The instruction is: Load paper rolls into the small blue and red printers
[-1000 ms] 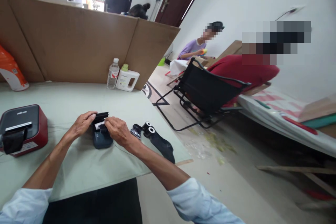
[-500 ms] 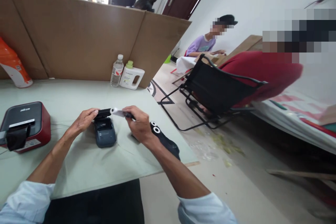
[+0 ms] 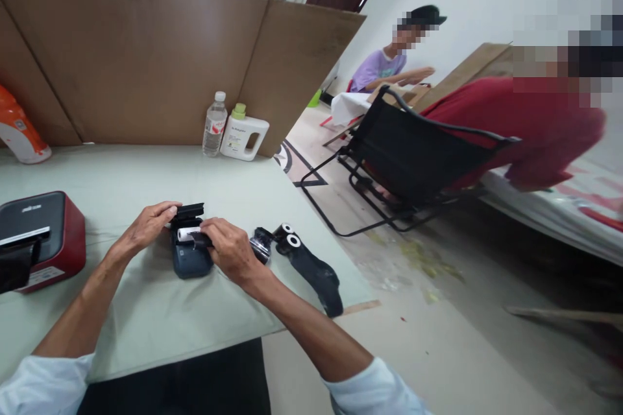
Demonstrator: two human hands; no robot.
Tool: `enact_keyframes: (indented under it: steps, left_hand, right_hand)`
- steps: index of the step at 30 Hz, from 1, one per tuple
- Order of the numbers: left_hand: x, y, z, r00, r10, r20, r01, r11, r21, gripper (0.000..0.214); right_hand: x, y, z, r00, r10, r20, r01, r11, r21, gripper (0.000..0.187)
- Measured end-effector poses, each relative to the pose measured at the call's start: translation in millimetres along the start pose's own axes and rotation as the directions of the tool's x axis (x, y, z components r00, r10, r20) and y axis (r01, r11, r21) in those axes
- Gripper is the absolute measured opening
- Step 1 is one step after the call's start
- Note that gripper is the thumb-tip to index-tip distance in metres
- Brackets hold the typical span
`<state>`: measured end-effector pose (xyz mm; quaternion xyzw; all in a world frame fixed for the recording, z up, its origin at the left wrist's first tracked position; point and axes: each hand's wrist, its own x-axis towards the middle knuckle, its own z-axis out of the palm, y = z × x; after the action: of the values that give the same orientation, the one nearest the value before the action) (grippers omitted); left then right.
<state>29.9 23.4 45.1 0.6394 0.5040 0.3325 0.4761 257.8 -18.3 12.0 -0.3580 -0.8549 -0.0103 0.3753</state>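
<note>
A small dark blue label printer point(image 3: 189, 260) lies on the pale green table point(image 3: 146, 181), its black lid point(image 3: 188, 211) raised. My left hand point(image 3: 145, 228) rests against the lid's left side, fingers curled on it. A white paper roll point(image 3: 187, 233) sits in the printer's open bay. My right hand point(image 3: 230, 249) is closed around a small black part at the roll's right end. A black sock with white googly eyes point(image 3: 305, 268) lies just right of my right hand.
A red and black printer point(image 3: 39, 237) stands at the left. A water bottle point(image 3: 214, 124) and a white detergent jug point(image 3: 244, 136) stand by the cardboard screen point(image 3: 146, 58). An orange bottle point(image 3: 19, 130) leans far left. Right of the table: a black folding chair point(image 3: 413, 155) and two seated people.
My right hand, which half a second ago held the white roll up above the printer, has come back down and the roll now sits in the open bay. The left hand stays on the lid.
</note>
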Motion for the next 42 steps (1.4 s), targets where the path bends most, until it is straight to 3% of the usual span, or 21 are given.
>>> enact_keyframes:
  steps: [4,7,16,20,26,30,34,36,38,42]
  left_hand:
    - [0,-1,-0.6,1.000,0.003,0.009,-0.003,1.000,-0.009,0.079]
    - [0,-1,-0.9,1.000,0.014,0.015,-0.014,1.000,-0.004,0.077]
    - [-4,5,0.5,0.999,0.021,0.026,-0.021,1.000,-0.007,0.072]
    - [-3,2,0.7,0.999,0.020,0.030,-0.019,1.000,-0.010,0.072]
    - [-1,-5,0.6,0.999,0.023,0.045,-0.023,1.000,0.001,0.074]
    - [-2,-5,0.7,0.998,0.048,0.043,-0.049,0.999,0.015,0.072]
    - [-3,-4,0.7,0.998,0.055,0.041,-0.056,0.998,0.024,0.070]
    - [-3,-6,0.6,0.998,0.047,0.046,-0.049,0.998,0.034,0.067]
    - [-3,-8,0.6,0.998,0.044,0.047,-0.046,0.998,0.039,0.064]
    - [-3,-11,0.1,0.999,0.024,0.027,-0.025,0.999,0.038,0.062]
  right_hand:
    - [2,-3,9,0.991,-0.067,0.112,0.090,0.973,-0.213,0.028]
    - [4,-5,6,0.978,-0.090,0.187,0.141,0.949,-0.281,0.029]
    - [16,-8,-9,0.930,-0.063,0.362,0.168,0.949,-0.266,0.021]
    - [23,-10,-16,0.916,-0.033,0.400,0.129,0.968,-0.217,0.021]
    - [25,-14,-20,0.896,-0.060,0.440,0.168,0.963,-0.212,0.023]
    - [22,-6,-20,0.913,0.007,0.408,0.035,0.995,-0.096,0.022]
    - [19,1,-33,0.962,0.203,0.182,-0.240,0.946,0.218,0.019]
    - [16,4,-45,0.921,0.376,0.098,-0.386,0.858,0.337,0.011]
    - [13,9,-56,0.847,0.526,0.077,-0.503,0.746,0.436,0.015]
    - [0,25,-68,0.690,0.708,0.151,-0.626,0.480,0.614,0.025]
